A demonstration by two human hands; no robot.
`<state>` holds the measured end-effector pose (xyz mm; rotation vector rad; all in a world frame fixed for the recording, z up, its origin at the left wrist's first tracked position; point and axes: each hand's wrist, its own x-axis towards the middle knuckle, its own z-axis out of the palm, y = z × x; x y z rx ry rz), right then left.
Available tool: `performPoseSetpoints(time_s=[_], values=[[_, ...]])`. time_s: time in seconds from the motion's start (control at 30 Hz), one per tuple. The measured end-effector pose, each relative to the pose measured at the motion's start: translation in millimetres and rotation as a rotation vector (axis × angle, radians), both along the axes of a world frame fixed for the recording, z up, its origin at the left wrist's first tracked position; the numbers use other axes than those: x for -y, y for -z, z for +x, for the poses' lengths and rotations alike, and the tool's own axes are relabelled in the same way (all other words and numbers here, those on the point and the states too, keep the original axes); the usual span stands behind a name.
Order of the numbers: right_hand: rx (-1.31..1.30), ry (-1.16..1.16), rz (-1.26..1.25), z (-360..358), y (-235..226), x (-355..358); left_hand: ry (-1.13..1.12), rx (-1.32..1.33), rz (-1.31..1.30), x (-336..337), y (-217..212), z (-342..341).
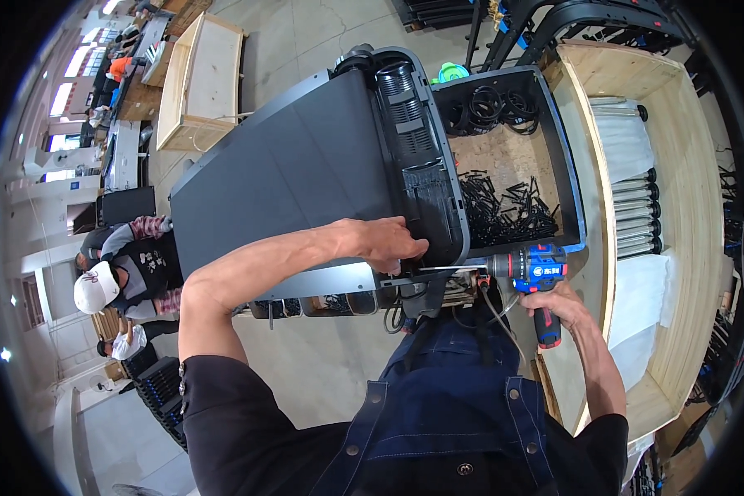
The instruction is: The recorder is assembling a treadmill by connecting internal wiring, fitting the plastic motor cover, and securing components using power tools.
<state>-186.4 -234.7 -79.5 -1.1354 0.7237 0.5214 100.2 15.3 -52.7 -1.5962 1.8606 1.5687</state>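
Note:
My right hand (pixel 560 302) is wrapped round the grip of a blue and black cordless drill (pixel 539 269). A long thin metal bit (pixel 453 269) runs left from its chuck to the near corner of a treadmill-like machine. That machine has a wide black belt (pixel 293 157) and a dark plastic end cover (pixel 413 124). My left hand (pixel 386 244) rests at the same corner, fingers curled and pressed down close to the bit's tip. What its fingertips pinch, if anything, is hidden beneath the hand.
Beyond the drill, a black bin (pixel 504 153) holds many dark bolts (pixel 508 207) and black rings (pixel 488 107). A wooden crate (pixel 587 124) with metal rollers (pixel 636 215) stands at right. Cables (pixel 397 314) hang below the corner. A co-worker in a white cap (pixel 97 289) stands at left.

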Motion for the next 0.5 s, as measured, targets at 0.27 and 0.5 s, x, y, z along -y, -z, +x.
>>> performPoseSetpoints(time_s=[0.27,0.5], values=[[-0.021,-0.044,-0.001,9.5,-0.8,5.5,-0.115,-0.029,-0.046,2.9,-10.9,-2.4],[0.082,-0.102,0.017,22.5,-2.1,6.5,-0.099,0.025,-0.04,-1.3,-12.5,1.9]])
